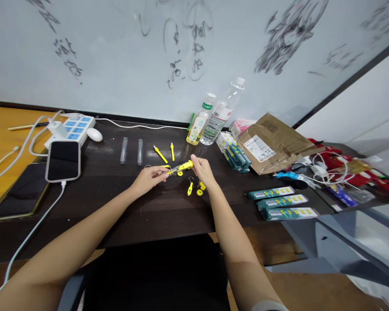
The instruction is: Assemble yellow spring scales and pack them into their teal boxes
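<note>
Forearms [94, 226] over table edge [168, 236], left hand [147, 180], right hand [201, 170] (well inside it), fingers [160, 170] gripping slim yellow piece [186, 165]

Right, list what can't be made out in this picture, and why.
All in the head view:
Yellow-and-clear piece: ends partly covered by the left hand and right hand.
Parcel label: fine print too small.
Teal boxes: smallest print too small.
Red items: cut off by the right edge.
</note>
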`<state>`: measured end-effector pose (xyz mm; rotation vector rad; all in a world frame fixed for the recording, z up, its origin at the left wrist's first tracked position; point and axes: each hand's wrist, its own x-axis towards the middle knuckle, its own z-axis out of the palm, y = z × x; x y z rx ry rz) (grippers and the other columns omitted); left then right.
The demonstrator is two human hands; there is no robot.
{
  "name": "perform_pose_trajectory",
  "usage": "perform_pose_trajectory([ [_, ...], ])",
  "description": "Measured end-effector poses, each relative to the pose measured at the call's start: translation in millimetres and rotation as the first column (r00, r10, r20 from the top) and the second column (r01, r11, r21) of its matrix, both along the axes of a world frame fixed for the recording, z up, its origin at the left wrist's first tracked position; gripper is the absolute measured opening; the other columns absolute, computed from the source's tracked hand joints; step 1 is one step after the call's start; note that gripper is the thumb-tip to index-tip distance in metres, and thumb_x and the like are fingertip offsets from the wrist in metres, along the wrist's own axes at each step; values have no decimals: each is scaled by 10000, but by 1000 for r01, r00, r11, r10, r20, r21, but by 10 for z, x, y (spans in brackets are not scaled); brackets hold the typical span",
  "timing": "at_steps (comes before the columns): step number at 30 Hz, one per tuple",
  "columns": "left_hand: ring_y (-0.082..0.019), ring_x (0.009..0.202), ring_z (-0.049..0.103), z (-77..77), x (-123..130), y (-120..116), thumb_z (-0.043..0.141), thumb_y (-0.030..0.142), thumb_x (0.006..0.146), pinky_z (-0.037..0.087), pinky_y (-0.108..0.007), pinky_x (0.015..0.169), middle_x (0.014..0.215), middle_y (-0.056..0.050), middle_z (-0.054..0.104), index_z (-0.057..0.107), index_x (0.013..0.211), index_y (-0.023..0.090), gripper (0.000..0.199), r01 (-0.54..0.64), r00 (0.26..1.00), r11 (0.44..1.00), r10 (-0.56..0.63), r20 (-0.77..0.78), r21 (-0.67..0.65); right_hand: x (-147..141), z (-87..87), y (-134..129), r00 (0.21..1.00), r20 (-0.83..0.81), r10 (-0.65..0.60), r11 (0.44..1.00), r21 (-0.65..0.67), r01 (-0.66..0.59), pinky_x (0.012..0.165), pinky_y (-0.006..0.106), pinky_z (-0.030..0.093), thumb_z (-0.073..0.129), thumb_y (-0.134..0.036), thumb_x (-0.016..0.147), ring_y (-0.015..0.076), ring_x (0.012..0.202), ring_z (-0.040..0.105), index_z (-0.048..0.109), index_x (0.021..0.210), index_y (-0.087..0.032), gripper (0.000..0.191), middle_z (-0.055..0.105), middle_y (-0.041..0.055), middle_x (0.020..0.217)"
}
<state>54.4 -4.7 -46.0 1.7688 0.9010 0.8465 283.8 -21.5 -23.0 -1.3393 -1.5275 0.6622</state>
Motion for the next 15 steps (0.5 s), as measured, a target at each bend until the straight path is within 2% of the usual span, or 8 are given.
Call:
perform_pose_trajectory([
  [3, -67, 441, 450, 3, 3, -5, 597, 436, 799, 361, -192, 393, 698, -32, 682, 683, 1028, 148, 377, 0, 1000, 1000, 0, -3, -28, 3, 6, 1, 1000, 4, 5, 1000, 7, -5, 470, 248, 250, 393, -657, 859, 94, 474, 318, 331, 549, -206, 551, 358, -30, 502],
  [8, -50, 426, 417, -9, 2, -2, 594, 431, 806, 333, -169, 365, 705, -38, 674, 666, 1038, 150, 372, 21, 998, 997, -17, 57, -68, 4, 27, -17, 999, -15, 30, 1000, 7, -30, 479, 230, 279, 391, -599, 887, 102, 507, 368, 401, 689, -213, 434, 414, -33, 571],
  [15, -50, 416, 428, 14, 3, -15, 603, 456, 789, 374, -183, 388, 736, -51, 689, 650, 1027, 135, 403, 23, 998, 995, -17, 54, -101, -62, -12, -28, 998, -11, 54, 999, 6, -54, 479, 232, 271, 385, -578, 895, 107, 519, 363, 381, 703, -219, 407, 399, -35, 586],
])
